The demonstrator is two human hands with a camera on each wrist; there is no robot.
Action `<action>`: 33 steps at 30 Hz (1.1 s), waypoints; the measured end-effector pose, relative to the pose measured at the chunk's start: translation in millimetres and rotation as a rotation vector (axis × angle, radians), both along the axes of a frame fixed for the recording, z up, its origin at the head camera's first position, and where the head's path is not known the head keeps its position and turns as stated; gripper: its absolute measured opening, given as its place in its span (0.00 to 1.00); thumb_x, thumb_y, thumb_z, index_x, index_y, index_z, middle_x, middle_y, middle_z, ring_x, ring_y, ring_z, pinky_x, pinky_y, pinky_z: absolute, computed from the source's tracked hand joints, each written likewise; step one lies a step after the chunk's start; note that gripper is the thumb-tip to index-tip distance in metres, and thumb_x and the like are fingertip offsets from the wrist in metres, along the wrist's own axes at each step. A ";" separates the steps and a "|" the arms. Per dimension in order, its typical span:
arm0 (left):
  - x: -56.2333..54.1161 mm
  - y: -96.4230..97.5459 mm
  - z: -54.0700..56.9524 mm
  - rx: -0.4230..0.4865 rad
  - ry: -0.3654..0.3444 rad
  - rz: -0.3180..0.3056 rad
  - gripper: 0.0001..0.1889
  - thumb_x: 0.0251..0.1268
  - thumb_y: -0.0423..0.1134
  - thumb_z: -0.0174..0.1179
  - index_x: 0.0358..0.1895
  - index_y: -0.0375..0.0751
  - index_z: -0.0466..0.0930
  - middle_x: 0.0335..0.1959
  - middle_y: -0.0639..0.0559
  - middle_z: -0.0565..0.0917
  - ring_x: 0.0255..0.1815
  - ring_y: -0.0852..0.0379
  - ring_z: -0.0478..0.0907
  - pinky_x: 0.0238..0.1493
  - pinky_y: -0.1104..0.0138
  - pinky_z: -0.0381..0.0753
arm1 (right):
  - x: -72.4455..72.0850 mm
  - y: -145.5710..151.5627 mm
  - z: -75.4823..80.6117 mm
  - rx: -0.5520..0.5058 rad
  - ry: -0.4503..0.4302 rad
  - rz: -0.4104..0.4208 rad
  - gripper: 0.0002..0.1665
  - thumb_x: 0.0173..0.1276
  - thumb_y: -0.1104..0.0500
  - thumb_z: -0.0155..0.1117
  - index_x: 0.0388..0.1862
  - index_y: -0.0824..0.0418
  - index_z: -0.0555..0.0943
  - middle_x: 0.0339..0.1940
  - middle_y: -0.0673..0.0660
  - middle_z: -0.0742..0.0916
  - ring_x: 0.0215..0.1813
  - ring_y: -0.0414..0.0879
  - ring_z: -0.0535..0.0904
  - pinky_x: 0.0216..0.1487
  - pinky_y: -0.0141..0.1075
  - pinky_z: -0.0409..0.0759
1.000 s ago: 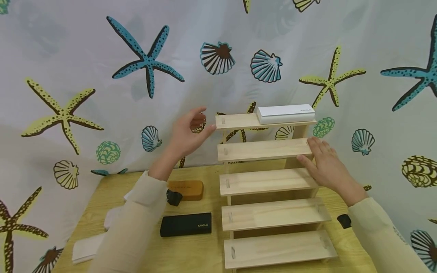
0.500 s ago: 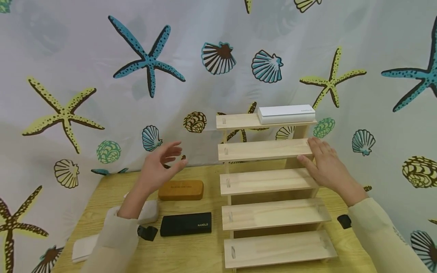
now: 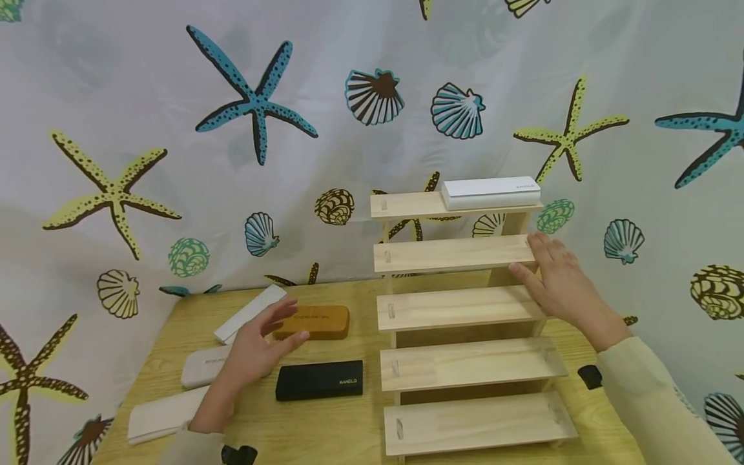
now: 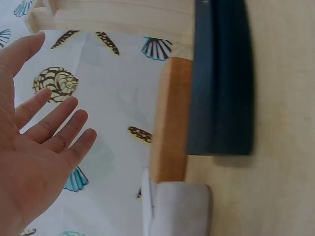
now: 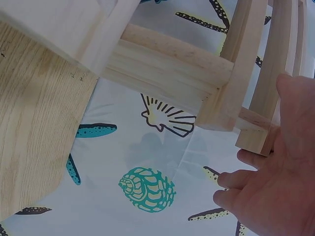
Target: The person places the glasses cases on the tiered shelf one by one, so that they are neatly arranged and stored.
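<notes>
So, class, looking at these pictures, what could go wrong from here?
The white case sits close to the right end of the top shelf, so a jolt might slide it off.
The right hand touches the end of the second shelf down; pressing hard there could shift the rack.
The left hand is near the orange case and black case; reaching for one might nudge the other.

Pale cloth [image 3: 349,152] beyond left fingers [image 3: 270,316] and right fingers [image 3: 544,248], blue starfish print [image 3: 256,101] up past the left, yellow starfish print [image 3: 568,140] past the right, table [image 3: 316,429] below both
</notes>
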State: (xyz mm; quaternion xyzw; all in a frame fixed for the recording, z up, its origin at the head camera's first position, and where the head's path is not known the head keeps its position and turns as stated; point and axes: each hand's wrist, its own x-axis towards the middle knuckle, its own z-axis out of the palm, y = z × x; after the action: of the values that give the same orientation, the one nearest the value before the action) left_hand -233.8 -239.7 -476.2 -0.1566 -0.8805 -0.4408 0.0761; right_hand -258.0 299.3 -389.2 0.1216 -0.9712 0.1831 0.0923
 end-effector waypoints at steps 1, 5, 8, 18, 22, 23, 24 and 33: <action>2.8 -0.8 -4.7 0.001 -0.008 0.002 0.35 0.71 0.46 0.71 0.78 0.48 0.70 0.71 0.44 0.81 0.71 0.44 0.78 0.70 0.44 0.76 | -0.1 0.3 0.2 0.004 0.001 -0.001 0.51 0.85 0.36 0.45 0.86 0.72 0.48 0.85 0.76 0.56 0.84 0.77 0.48 0.81 0.69 0.47; 14.4 -2.7 -21.1 0.003 -0.058 -0.006 0.36 0.69 0.47 0.73 0.77 0.45 0.71 0.71 0.42 0.80 0.71 0.40 0.77 0.70 0.43 0.76 | -0.1 0.3 1.0 0.016 0.004 0.002 0.51 0.85 0.36 0.45 0.85 0.73 0.48 0.85 0.76 0.56 0.84 0.77 0.49 0.81 0.70 0.48; 21.4 -4.0 -31.8 0.007 -0.105 -0.008 0.38 0.67 0.49 0.74 0.78 0.46 0.71 0.73 0.42 0.79 0.72 0.39 0.76 0.71 0.41 0.75 | 0.4 0.4 1.3 0.017 0.001 0.003 0.51 0.86 0.36 0.45 0.86 0.73 0.48 0.85 0.76 0.55 0.84 0.78 0.48 0.81 0.70 0.47; 32.0 -10.1 -58.3 -0.050 -0.231 0.030 0.44 0.60 0.58 0.77 0.79 0.50 0.70 0.76 0.43 0.75 0.78 0.37 0.69 0.74 0.40 0.71 | 0.9 1.4 -1.0 0.009 0.003 0.007 0.50 0.86 0.37 0.46 0.85 0.73 0.48 0.85 0.77 0.56 0.83 0.79 0.49 0.80 0.72 0.48; 30.3 -11.5 -66.9 -0.041 -0.265 0.021 0.46 0.57 0.58 0.79 0.79 0.51 0.70 0.77 0.42 0.74 0.79 0.36 0.67 0.75 0.39 0.69 | 0.8 1.3 -0.9 0.009 -0.002 0.007 0.50 0.86 0.36 0.45 0.86 0.72 0.48 0.85 0.76 0.56 0.83 0.79 0.48 0.80 0.72 0.48; 29.6 -11.8 -68.7 -0.033 -0.271 0.018 0.47 0.56 0.57 0.80 0.79 0.50 0.70 0.76 0.42 0.75 0.79 0.36 0.68 0.75 0.40 0.69 | 1.0 1.2 -0.7 0.009 -0.002 0.007 0.50 0.86 0.36 0.45 0.86 0.72 0.47 0.85 0.76 0.56 0.83 0.79 0.48 0.80 0.72 0.48; 29.1 -12.1 -70.5 -0.030 -0.275 0.014 0.47 0.55 0.56 0.80 0.79 0.49 0.70 0.76 0.42 0.76 0.78 0.37 0.69 0.76 0.41 0.68 | 0.8 1.4 -0.9 0.009 -0.002 0.006 0.50 0.86 0.36 0.45 0.86 0.72 0.47 0.85 0.76 0.56 0.83 0.79 0.48 0.80 0.72 0.48; 25.5 -18.2 -81.4 -0.093 -0.267 -0.005 0.47 0.52 0.56 0.82 0.77 0.50 0.73 0.72 0.43 0.80 0.78 0.36 0.69 0.74 0.41 0.70 | 0.4 1.0 0.1 0.004 -0.002 0.008 0.50 0.86 0.36 0.45 0.86 0.72 0.47 0.85 0.76 0.55 0.83 0.79 0.48 0.79 0.73 0.47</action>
State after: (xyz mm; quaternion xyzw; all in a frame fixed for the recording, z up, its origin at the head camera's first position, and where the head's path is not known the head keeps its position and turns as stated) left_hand -208.3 -257.9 -557.7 -0.1022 -0.9019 -0.4167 -0.0499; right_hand -257.6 300.3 -389.1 0.1257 -0.9711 0.1814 0.0904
